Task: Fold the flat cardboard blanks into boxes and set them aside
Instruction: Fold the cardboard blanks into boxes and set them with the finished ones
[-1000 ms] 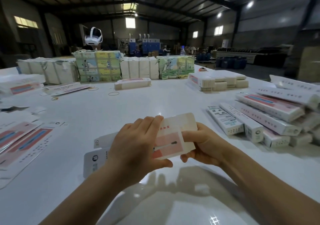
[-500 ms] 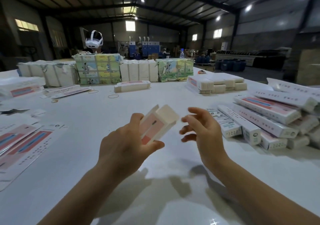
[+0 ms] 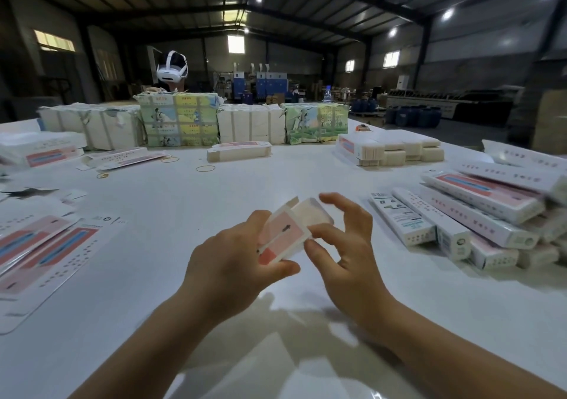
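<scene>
White table (image 3: 171, 214) held blanks; left hand (image 3: 233, 263) gripped light, crushable box (image 3: 288, 233) by its sides, right hand (image 3: 346, 245) fingers spread, thumb touching its end flap.

The left hand (image 3: 228, 263) grips a half-folded box (image 3: 288, 230) above the white tabletop (image 3: 214, 190). The right hand (image 3: 346, 251) touches its end flap, fingers spread. Finished boxes (image 3: 478, 211) lie stacked at right.

We see a dim hall lit by ceiling lamps (image 3: 447, 14) and small windows (image 3: 236, 43); the glossy worktop (image 3: 184, 202) shows glare and arm shadows, edges bow, and fingertips (image 3: 329, 197) blur.
</scene>
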{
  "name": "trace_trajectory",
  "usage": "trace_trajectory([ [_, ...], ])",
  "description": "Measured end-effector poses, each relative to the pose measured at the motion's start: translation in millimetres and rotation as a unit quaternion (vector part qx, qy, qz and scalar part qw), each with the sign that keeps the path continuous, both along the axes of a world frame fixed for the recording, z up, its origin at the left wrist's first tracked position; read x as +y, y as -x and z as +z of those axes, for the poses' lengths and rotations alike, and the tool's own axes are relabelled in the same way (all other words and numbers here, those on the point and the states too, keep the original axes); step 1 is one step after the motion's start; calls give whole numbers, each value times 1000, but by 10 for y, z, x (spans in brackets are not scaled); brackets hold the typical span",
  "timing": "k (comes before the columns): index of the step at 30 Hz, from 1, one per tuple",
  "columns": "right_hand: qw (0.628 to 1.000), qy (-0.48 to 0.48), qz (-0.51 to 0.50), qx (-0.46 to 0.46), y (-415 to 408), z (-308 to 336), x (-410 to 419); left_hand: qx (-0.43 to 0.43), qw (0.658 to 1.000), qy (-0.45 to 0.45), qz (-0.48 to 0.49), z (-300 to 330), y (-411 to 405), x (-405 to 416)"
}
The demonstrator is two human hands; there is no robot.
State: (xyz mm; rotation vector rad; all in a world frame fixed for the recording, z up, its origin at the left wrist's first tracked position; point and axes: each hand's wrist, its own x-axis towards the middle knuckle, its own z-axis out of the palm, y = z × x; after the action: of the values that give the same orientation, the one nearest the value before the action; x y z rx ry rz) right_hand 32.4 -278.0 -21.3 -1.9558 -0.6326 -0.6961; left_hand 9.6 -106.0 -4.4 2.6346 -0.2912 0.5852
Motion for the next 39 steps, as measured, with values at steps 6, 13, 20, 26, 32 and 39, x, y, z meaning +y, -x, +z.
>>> trace_trajectory([
  [6,998,7,67,-5,3,30,-46,30,999,-8,-39,-4,-6,-18],
  [13,986,-53,87,130,63,-33,54,7,999,-22,25,-44,-49,-58],
  [20,988,-53,89,118,30,12,46,-11,999,-31,43,-33,-27,-48],
  [26,836,-331,207,385,-147,81,-32,-21,995,-77,56,-67,3,-110],
  [32,952,-154,136,228,-66,1,5,-34,989,-125,70,-125,2,-154],
  [39,992,115,19,55,-4,-85,57,-105,980,-144,91,-158,-6,-198],
])
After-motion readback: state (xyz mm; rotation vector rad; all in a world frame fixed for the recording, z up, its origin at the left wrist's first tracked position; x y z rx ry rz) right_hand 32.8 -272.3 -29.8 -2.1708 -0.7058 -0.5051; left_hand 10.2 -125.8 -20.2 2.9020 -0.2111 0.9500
